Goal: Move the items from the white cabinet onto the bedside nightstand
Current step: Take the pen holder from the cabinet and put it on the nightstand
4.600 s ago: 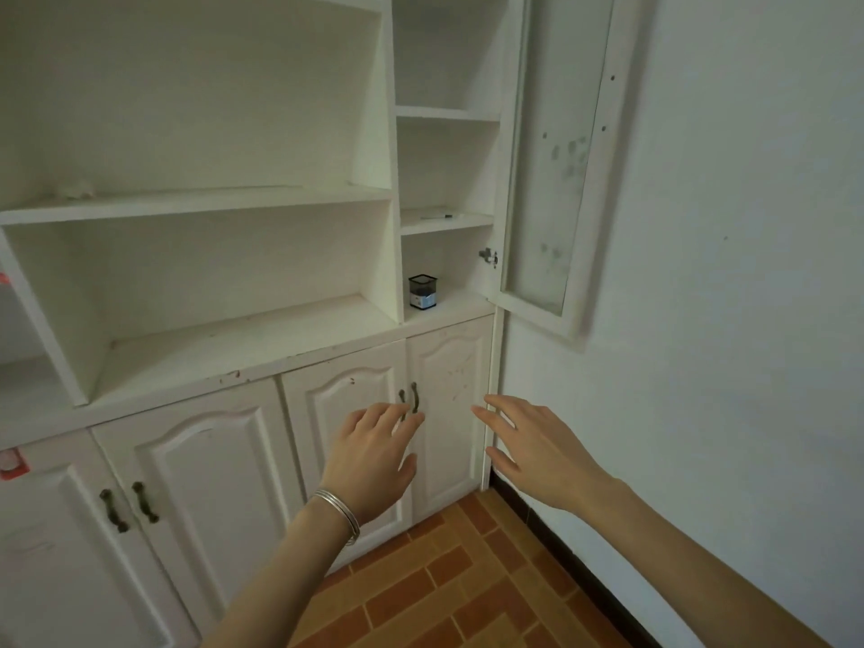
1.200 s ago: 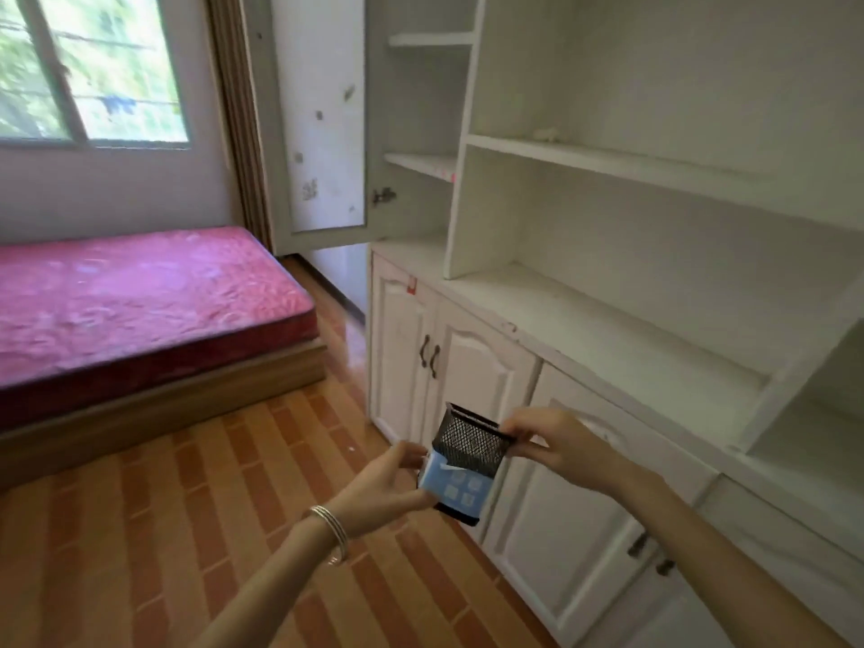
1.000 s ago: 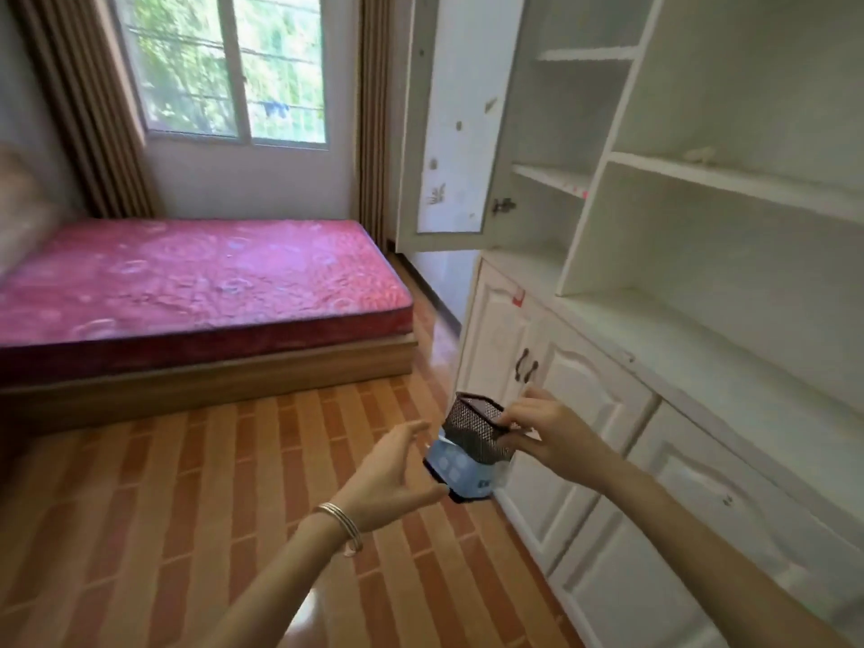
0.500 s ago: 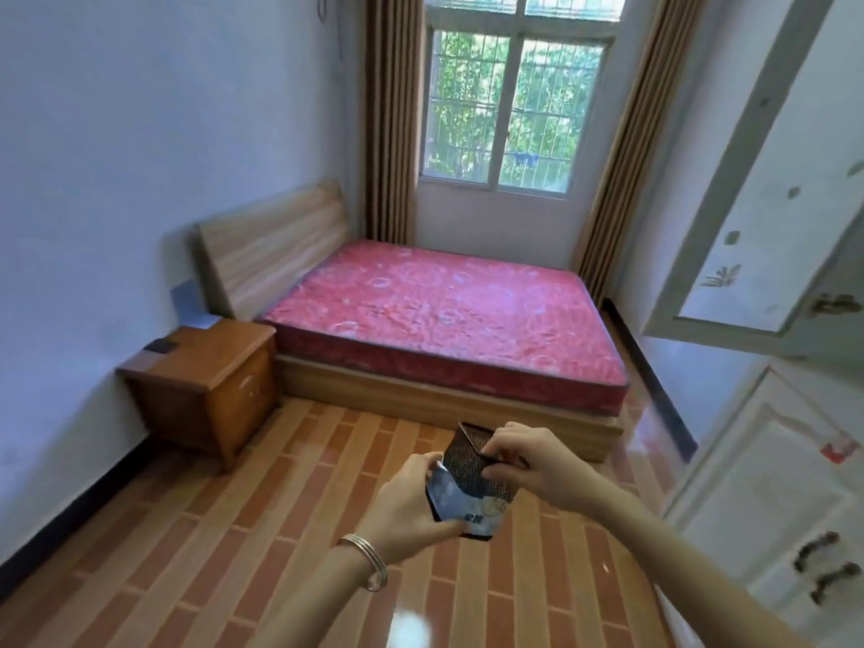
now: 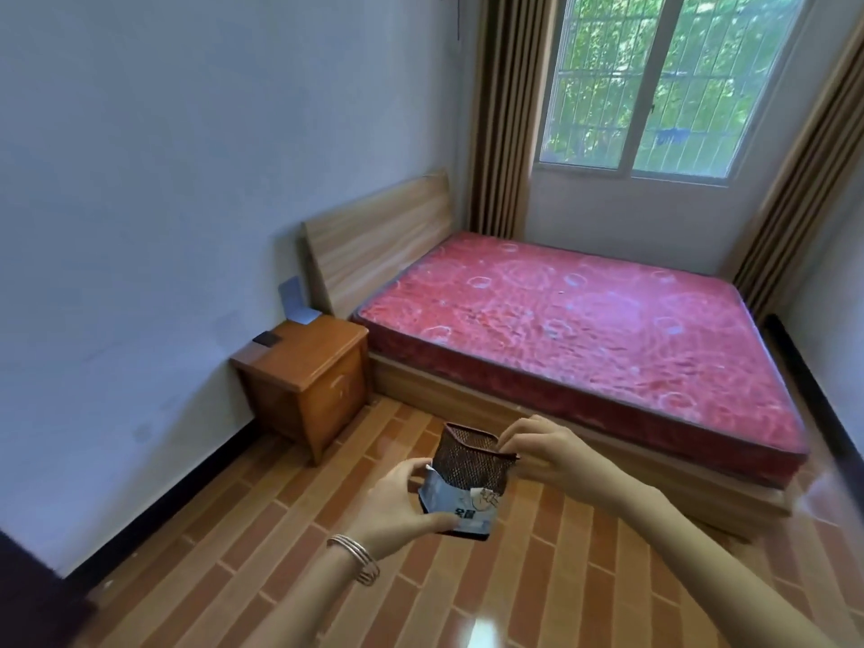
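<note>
A black mesh pen holder [image 5: 470, 470] with a pale blue label around its lower half is held in front of me above the floor. My left hand [image 5: 402, 505] cups its base and left side. My right hand [image 5: 547, 453] pinches its upper right rim. The wooden nightstand [image 5: 308, 371] stands against the left wall beside the bed, up and left of the holder. A small dark flat object [image 5: 266, 339] lies on its top near the wall. The white cabinet is out of view.
A bed with a red mattress [image 5: 584, 329] and wooden headboard [image 5: 374, 236] fills the right half of the room. A window [image 5: 673, 81] with brown curtains is behind it. Brick-pattern tiled floor [image 5: 290, 530] lies between me and the nightstand.
My view has swung away from the cabinet toward the bed and nightstand, which now look closer. Both hands keep hold of the mesh pen holder taken from the cabinet shelf.
</note>
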Available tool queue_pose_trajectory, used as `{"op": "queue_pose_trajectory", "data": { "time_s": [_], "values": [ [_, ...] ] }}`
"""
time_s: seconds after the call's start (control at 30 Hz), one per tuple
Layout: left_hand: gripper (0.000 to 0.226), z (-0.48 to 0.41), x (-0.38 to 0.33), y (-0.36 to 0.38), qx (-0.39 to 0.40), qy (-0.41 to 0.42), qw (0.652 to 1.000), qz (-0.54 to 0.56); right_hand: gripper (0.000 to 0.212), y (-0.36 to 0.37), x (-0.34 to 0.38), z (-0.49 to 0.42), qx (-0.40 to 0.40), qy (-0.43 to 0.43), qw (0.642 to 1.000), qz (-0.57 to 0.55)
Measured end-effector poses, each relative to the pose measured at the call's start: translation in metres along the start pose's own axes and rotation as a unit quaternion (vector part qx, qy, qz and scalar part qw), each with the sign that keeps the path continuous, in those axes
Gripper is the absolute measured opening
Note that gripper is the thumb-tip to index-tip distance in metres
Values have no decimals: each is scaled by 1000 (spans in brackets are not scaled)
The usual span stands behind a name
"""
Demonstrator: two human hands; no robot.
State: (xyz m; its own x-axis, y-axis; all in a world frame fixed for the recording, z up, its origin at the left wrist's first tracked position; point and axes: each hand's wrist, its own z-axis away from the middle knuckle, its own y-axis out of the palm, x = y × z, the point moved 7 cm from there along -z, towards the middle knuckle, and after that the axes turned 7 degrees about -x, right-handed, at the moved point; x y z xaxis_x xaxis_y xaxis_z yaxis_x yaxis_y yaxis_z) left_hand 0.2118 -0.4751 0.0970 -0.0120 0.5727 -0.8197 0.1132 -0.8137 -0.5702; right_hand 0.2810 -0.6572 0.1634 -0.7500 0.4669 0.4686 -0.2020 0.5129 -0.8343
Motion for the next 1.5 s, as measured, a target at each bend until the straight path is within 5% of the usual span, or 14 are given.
{"op": "queue_pose_trajectory", "data": {
  "time_s": [0.27,0.43,0.63,0.9,1.3,1.5],
  "values": [
    [95,-95,65,-34,65,-28,997,37,7,36,-37,-127,21,9,998,-60],
    [119,-179,98,-91,32,-12,999,33,9,55,-56,-232,25,2,1000,-7],
    [76,-262,123,-178,-87,33,994,56,8,87,-73,-340,30,-30,998,50],
    [21,-337,180,-222,-116,25,992,-39,11,133,-105,-450,60,-68,996,12],
    [22,-507,242,-244,-123,-102,987,-7,15,182,-229,-639,109,-82,989,-59],
    [21,-584,268,-266,-171,-130,976,-19,7,192,-263,-718,139,-161,975,-65]
  ]
}}
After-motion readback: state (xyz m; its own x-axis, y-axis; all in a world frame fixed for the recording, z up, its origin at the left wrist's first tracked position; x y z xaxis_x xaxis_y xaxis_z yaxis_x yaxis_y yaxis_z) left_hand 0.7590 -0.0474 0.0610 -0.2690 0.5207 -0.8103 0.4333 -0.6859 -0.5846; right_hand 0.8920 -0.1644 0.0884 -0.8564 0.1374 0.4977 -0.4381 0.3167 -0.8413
